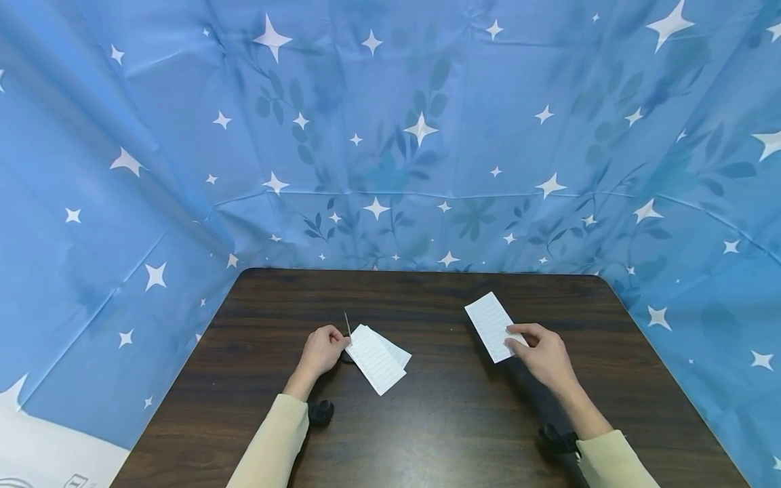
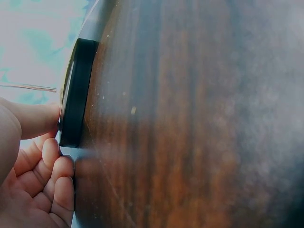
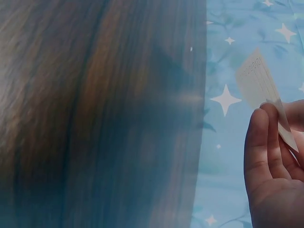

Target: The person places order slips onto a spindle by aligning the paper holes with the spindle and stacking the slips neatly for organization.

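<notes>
A receipt spike with a thin upright needle [image 1: 348, 327] and a round black base [image 2: 78, 92] stands on the table. My left hand [image 1: 323, 349] grips the base's edge, thumb on top and the other fingers curled at its side. Two overlapping white slips of paper [image 1: 378, 362] with printed lines fan out to the right, a corner at the needle's foot. Whether the needle pierces them, I cannot tell. Over the right part of the table, my right hand [image 1: 539, 352] pinches another printed paper slip [image 1: 490, 325] between thumb and fingers, tilted and raised off the wood.
The dark wood-grain table [image 1: 427, 434] has rounded far corners. A blue curtain [image 1: 390, 156] with white stars hangs behind it and along both sides. Black wrist straps [image 1: 558, 439] sit on both forearms. Something white [image 1: 55, 451] lies beyond the table's left edge.
</notes>
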A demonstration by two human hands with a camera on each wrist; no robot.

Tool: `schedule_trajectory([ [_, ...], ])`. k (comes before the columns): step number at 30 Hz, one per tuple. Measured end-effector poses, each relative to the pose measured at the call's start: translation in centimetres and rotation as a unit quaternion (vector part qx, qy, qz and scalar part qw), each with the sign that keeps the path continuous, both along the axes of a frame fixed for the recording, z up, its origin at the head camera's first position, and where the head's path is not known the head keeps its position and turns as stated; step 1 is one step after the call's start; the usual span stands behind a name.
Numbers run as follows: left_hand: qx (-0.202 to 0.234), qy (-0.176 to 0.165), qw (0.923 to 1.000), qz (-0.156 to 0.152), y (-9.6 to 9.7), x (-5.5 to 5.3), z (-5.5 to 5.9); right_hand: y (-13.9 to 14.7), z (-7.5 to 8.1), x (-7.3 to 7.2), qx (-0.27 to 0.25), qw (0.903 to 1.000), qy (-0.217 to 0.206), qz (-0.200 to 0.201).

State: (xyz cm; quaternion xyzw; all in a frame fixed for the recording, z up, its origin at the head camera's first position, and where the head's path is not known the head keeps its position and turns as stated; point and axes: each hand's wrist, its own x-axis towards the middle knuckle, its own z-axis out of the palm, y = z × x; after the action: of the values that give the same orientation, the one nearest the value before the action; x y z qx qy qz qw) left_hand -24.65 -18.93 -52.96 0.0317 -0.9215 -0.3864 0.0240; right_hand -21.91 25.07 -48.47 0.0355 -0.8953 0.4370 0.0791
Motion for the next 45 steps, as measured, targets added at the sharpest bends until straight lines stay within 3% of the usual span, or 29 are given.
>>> schedule_trajectory([
  [29, 0.001, -0.001, 1.0000, -0.001, 0.0, 0.1, 0.3, -4.0, 0.6, 0.0, -0.067, 0.9970, 0.024, 0.030],
  [45, 0.000, 0.000, 1.0000, 0.000, 0.1, 0.2, 0.1, -5.8, 0.8, 0.5, -0.089, 0.9952, 0.016, 0.038],
])
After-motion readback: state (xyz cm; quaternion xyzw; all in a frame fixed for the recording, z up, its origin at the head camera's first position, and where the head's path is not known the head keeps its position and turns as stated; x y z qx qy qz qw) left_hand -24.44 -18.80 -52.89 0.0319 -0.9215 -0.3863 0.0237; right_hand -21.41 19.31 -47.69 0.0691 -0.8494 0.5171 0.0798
